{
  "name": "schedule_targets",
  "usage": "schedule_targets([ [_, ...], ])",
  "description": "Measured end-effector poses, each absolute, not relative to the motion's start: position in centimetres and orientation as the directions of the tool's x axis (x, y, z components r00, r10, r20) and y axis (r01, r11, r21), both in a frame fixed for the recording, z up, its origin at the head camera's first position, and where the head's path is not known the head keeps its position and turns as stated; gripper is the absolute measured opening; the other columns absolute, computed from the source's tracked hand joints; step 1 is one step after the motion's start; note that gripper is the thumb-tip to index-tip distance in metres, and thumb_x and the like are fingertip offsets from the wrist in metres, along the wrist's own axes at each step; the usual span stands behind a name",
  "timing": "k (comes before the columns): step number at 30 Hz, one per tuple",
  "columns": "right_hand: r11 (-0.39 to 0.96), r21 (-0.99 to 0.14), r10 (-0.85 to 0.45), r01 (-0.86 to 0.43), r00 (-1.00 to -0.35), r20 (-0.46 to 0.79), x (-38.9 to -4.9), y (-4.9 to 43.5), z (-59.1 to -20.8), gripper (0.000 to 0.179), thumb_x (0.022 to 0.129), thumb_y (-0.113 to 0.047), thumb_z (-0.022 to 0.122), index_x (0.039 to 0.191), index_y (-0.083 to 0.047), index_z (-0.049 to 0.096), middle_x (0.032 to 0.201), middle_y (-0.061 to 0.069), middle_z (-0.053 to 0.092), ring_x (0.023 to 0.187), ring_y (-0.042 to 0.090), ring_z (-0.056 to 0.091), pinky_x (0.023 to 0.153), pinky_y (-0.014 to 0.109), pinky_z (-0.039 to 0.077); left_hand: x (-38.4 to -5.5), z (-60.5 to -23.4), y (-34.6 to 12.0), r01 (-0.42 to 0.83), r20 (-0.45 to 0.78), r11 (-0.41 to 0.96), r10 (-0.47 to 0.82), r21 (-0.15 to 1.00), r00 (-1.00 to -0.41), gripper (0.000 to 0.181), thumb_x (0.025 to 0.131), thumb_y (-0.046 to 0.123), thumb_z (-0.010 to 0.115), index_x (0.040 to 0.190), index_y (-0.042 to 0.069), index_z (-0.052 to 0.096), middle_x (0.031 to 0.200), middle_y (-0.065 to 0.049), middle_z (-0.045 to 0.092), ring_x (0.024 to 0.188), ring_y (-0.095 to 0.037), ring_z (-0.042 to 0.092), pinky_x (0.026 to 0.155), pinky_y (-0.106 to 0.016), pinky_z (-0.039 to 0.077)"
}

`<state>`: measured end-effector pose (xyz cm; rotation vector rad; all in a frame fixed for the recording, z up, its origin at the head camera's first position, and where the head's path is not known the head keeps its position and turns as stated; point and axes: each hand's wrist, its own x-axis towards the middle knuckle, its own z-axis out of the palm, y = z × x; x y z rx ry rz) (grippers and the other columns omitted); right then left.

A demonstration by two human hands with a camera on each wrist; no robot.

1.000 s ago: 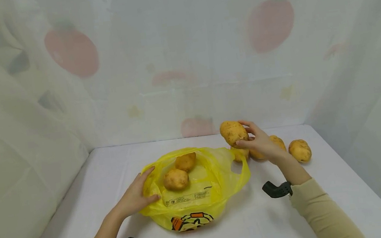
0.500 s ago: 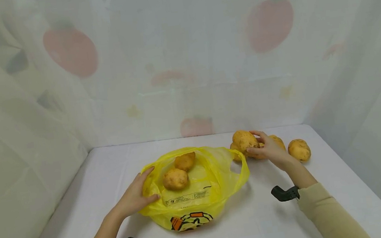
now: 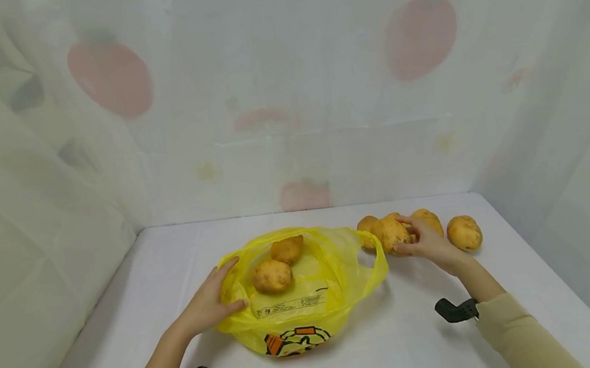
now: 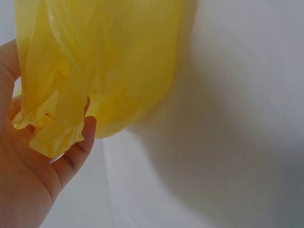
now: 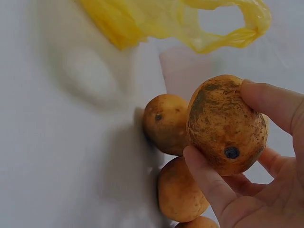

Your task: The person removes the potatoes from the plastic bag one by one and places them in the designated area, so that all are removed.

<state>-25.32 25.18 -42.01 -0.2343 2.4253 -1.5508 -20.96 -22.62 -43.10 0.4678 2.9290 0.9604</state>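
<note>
A yellow plastic bag (image 3: 342, 301) sits with its mouth spread wide and two potatoes (image 3: 272, 277) inside. At the bag's left rim, my left hand (image 3: 207, 302) holds the plastic between thumb and fingers; in the left wrist view, bunched film (image 4: 61, 128) lies against the palm. My right hand (image 3: 431, 245) grips a potato (image 5: 228, 128) with thumb and fingertips, dark marks showing on its skin. The held potato is among the loose ones to the right of the bag, overlapping them in the head view. Below it in the right wrist view are other potatoes (image 5: 182, 190).
Further loose potatoes stand along the back right, including one (image 3: 464, 233) at the far right end. The bag's right handle loop (image 3: 375, 275) sticks out toward them. A white cloth covers the table (image 3: 403, 342), with pale curtains (image 3: 288, 86) at the back and sides.
The right hand has moved rightward and down with the potato, from above the bag's right edge to the loose potatoes. The left hand and the bag have stayed in place.
</note>
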Motion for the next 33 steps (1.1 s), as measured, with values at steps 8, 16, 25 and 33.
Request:
schedule_targets([
  [8, 0.474, -0.881, -0.288, -0.019, -0.948, -0.135, -24.3, 25.8, -42.8, 0.085, 0.082, -0.033, 0.068, 0.146, -0.012, 0.017, 0.15, 0.025, 0.01, 0.135, 0.045, 0.012, 0.102, 0.064, 0.023, -20.9, -43.0, -22.6, 0.26, 0.059, 0.769, 0.279, 0.584, -0.958, 0.085, 0.076, 0.03, 0.074, 0.145, 0.021, 0.026, 0.147, -0.02, 0.028, 0.133, -0.047, 0.02, 0.097, -0.068, 0.024],
  [16, 0.513, -0.858, -0.303, -0.022, -0.94, -0.157, -24.1, 25.9, -44.0, 0.081, 0.08, -0.036, 0.069, 0.143, -0.015, 0.023, 0.142, 0.022, 0.027, 0.129, 0.041, 0.029, 0.096, 0.058, 0.035, -20.7, -42.9, -22.7, 0.269, 0.072, 0.766, 0.281, 0.584, -0.957, 0.085, 0.075, 0.029, 0.075, 0.145, 0.019, 0.027, 0.146, -0.02, 0.029, 0.131, -0.047, 0.026, 0.097, -0.067, 0.027],
  [25, 0.535, -0.845, -0.328, -0.026, -0.927, -0.179, -23.7, 25.8, -44.3, 0.079, 0.081, -0.035, 0.068, 0.142, -0.013, 0.024, 0.137, 0.022, 0.033, 0.125, 0.041, 0.035, 0.095, 0.056, 0.036, -20.8, -43.2, -22.8, 0.286, 0.089, 0.76, 0.29, 0.583, -0.953, 0.085, 0.075, 0.03, 0.075, 0.145, 0.018, 0.027, 0.144, -0.021, 0.031, 0.13, -0.046, 0.03, 0.096, -0.066, 0.029],
  [33, 0.53, -0.847, -0.349, -0.044, -0.921, -0.171, -23.8, 25.7, -44.8, 0.075, 0.082, -0.032, 0.069, 0.141, -0.012, 0.028, 0.138, 0.024, 0.032, 0.125, 0.042, 0.036, 0.095, 0.055, 0.037, -20.9, -43.5, -23.0, 0.297, 0.106, 0.755, 0.292, 0.584, -0.951, 0.086, 0.074, 0.029, 0.075, 0.145, 0.019, 0.027, 0.143, -0.02, 0.032, 0.126, -0.042, 0.037, 0.095, -0.064, 0.033],
])
